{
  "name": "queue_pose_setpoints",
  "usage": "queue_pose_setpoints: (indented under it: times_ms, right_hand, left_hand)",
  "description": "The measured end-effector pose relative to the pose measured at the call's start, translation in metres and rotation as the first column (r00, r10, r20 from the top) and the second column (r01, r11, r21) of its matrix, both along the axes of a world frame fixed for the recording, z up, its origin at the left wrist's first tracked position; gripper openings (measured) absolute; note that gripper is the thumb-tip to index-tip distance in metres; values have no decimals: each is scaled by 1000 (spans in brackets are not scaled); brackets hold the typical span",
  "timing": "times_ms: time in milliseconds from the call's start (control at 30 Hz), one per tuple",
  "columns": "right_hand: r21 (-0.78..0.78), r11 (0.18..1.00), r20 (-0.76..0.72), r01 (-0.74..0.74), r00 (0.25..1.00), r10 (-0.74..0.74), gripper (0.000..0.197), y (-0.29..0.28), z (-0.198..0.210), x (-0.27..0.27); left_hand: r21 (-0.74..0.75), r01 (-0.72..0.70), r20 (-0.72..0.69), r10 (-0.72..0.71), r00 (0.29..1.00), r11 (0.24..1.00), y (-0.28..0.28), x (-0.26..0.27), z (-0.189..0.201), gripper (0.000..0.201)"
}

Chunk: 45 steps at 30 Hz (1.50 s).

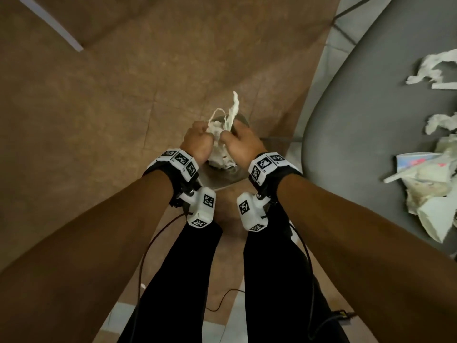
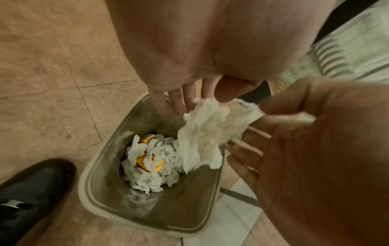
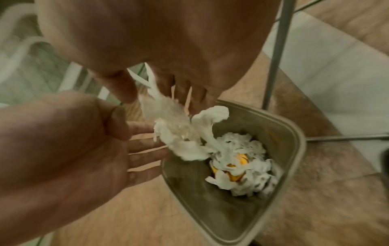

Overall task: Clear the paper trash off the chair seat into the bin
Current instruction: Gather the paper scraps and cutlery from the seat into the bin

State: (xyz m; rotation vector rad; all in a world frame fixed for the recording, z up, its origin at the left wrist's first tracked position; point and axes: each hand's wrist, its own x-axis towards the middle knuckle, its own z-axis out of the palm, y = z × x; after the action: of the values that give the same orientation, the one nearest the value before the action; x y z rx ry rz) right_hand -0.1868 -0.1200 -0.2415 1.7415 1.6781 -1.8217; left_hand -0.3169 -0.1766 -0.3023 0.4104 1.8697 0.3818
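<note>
Both hands are over the bin (image 2: 147,221); the left hand (image 1: 197,142) and right hand (image 1: 243,144) each have a wad of paper (image 1: 222,134) between them. In the wrist views the fingers look straight and spread, the paper (image 2: 208,133) hanging from the fingertips above the opening, so each grip looks loose and wide, more letting go than holding; the head view hints at curled fingers, so I judge this with some doubt.

Risk: the paper is light and ragged; a strip could cling to a finger or drift past the rim onto the floor (image 1: 99,107), since part of the wad hangs near the bin's edge.

The head view alone shows the chair seat (image 1: 358,144) with more trash (image 1: 432,184) waiting, so the task is far from done; only the wrist views show the bin's inside, already holding paper and something yellow (image 3: 238,168).
</note>
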Motion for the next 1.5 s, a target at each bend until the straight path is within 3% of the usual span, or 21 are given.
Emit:
queue_pose_setpoints:
  times_ms: [67, 167, 233, 433, 533, 633, 800, 900, 967, 1067, 1133, 1333, 1400, 1500]
  right_hand:
    - [-88, 987, 74, -131, 988, 138, 30, -3, -12, 6]
    - [-134, 945, 155, -299, 935, 318, 36, -5, -14, 15]
    - [-164, 937, 182, -308, 924, 335, 52, -3, -8, 21]
    - [14, 936, 104, -351, 932, 348, 34, 22, 37, 34]
    - [77, 968, 18, -238, 971, 237, 28, 41, 68, 48]
    - [110, 990, -61, -89, 993, 96, 27, 70, 105, 84]
    - [240, 961, -21, 137, 990, -136, 22, 118, 136, 194]
    - [266, 932, -3, 245, 967, -254, 22, 136, 140, 269]
    - [295, 912, 21, 285, 952, -304, 23, 142, 141, 313]
    - [315, 897, 49, 311, 938, -342, 26, 146, 137, 365]
    - [310, 900, 78, 305, 936, -344, 27, 147, 134, 389]
    - [328, 912, 101, 245, 951, -292, 29, 146, 121, 424]
    - [378, 913, 122, 151, 970, -210, 37, 150, 114, 424]
    - [440, 897, 234, -31, 969, -81, 58, 158, 108, 416]
  left_hand:
    - [-44, 77, -21, -78, 997, 996, -6, 1, -3, 46]
    - [-69, 125, -43, -128, 991, 990, -3, 8, 36, 37]
    - [-60, 177, -70, -181, 981, 982, -1, 9, 43, 35]
    - [-29, 215, -211, -216, 953, 976, 29, 23, 80, 23]
    - [17, 284, -226, -272, 935, 959, 58, 46, 110, 17]
    - [102, 379, -265, -342, 901, 920, 98, 81, 138, 22]
    - [229, 577, -374, -476, 796, 784, 165, 173, 176, 24]
    - [324, 646, -415, -510, 754, 691, 192, 236, 180, 20]
    - [355, 718, -443, -569, 693, 598, 204, 274, 175, 24]
    - [303, 860, -517, -687, 510, 411, 219, 322, 168, 41]
    - [239, 919, -569, -721, 395, 314, 229, 345, 161, 40]
    - [45, 966, -703, -679, 212, 255, 243, 366, 131, 25]
    - [92, 963, -687, -684, 246, 254, 243, 363, 129, 23]
    - [179, 933, -594, -722, 355, 312, 238, 354, 125, 19]
